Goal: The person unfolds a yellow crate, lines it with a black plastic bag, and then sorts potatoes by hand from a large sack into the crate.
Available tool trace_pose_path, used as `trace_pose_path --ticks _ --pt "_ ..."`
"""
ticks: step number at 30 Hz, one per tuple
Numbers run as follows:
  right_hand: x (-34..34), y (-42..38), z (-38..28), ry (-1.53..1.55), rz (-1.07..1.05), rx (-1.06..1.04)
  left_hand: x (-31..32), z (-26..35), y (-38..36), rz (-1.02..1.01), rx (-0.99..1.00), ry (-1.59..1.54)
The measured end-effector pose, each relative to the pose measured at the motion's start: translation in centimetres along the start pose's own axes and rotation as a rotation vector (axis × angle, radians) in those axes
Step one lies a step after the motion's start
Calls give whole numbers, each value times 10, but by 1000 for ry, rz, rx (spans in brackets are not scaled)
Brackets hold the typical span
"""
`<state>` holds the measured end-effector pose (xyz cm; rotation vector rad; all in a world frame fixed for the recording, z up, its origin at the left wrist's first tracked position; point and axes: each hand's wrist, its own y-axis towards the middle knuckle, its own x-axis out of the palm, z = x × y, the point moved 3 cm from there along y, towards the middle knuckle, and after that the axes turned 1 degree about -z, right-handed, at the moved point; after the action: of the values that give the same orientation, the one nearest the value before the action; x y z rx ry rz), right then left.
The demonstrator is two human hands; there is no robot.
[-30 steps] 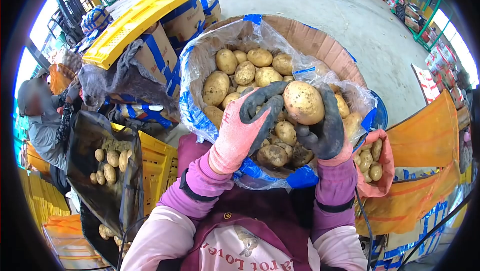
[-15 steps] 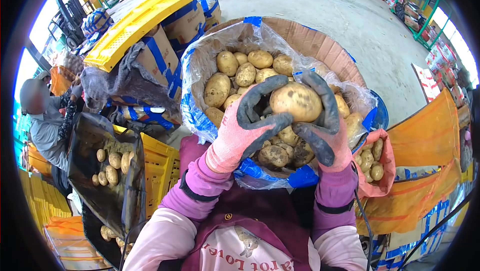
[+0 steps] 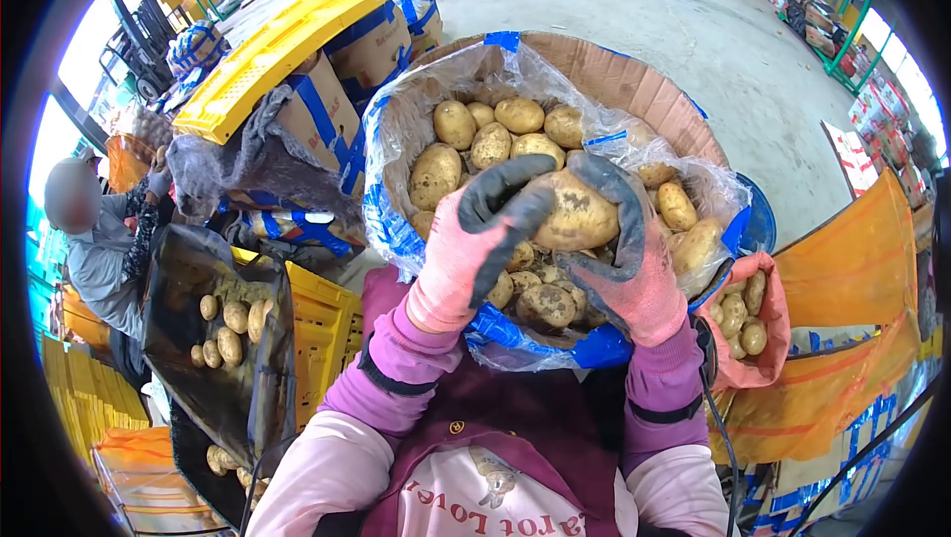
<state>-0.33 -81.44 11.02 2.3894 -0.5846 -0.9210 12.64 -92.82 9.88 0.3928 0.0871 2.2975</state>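
Observation:
A large potato [image 3: 577,212] with brown specks is held above the open carton, between my two hands. My left hand [image 3: 474,240], in a pink glove with a dark grey coating, curls its fingers and thumb at the potato's left side. Around the right side bends my right hand [image 3: 634,250], gloved alike, fingers on top and thumb below. Under them the carton [image 3: 654,81], lined with clear plastic and edged with blue tape, holds several potatoes [image 3: 436,175], some dusty with soil.
To the left, a black-lined sloping tray [image 3: 198,398] carries several potatoes beside a yellow crate [image 3: 327,329]. A red bag of potatoes [image 3: 758,354] stands right of the carton. Taped boxes under a yellow pallet [image 3: 287,47] are at the back left, near a co-worker [image 3: 104,260].
The potato has been turned and tilted between my hands, showing a different side. My left fingers have shifted around its edge. Another person's head now appears behind the yellow pallet.

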Motion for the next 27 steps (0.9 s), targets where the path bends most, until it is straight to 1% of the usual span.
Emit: trace_pose_path --ticks 1,3,4,5,7,8,9,10,11,12,13,14,15,17,19,20,21,22,23,25,26,27 --pt "0 0 -1 -45 -28 -28 -3 -5 2 0 0 2" --pt "4 -5 -1 -13 -42 -5 -14 -15 8 34 90 140" --pt "5 -6 0 19 -57 17 -18 6 4 -101 509 792" --pt "6 -5 -1 25 -63 11 -22 -1 5 -91 508 798" --pt "5 1 -3 84 -27 -69 -39 -39 11 111 -141 -68" --pt "6 -2 4 112 -14 47 -25 -40 15 13 65 -267" --pt "1 -4 3 -19 -33 31 -8 -6 -4 -113 -65 -347" --pt "2 -15 12 -20 -16 133 -2 -10 1 -134 -42 -125" --pt "6 -27 22 -11 -12 225 -3 -10 -2 -156 -34 -126" --pt "6 -24 18 -22 -79 220 -9 -15 -7 -114 97 -81" --pt "5 -19 11 -29 -156 212 -11 -5 -14 -108 121 -76" --pt "2 -28 19 103 -95 203 -22 -12 -23 -28 186 9" --pt "7 -29 25 236 -32 206 -27 11 -33 24 328 253" --pt "13 -6 -4 326 140 -50 -59 34 -66 222 313 244" --pt "6 -8 13 336 153 66 -104 61 -96 324 308 230" --pt "6 -11 12 402 159 135 -123 77 -118 460 259 318" --pt "2 -7 18 400 160 142 -143 99 -132 548 175 461" --pt "-2 -8 29 446 118 159 -184 94 -153 696 213 666" --pt "-5 -15 37 485 86 182 -216 98 -176 790 272 871" --pt "-5 -16 32 469 61 246 -280 96 -220 905 167 1105" --pt "-1 -16 26 436 38 276 -294 93 -238 1039 7 1125" --pt "2 -15 21 386 0 293 -327 79 -257 996 -57 898"
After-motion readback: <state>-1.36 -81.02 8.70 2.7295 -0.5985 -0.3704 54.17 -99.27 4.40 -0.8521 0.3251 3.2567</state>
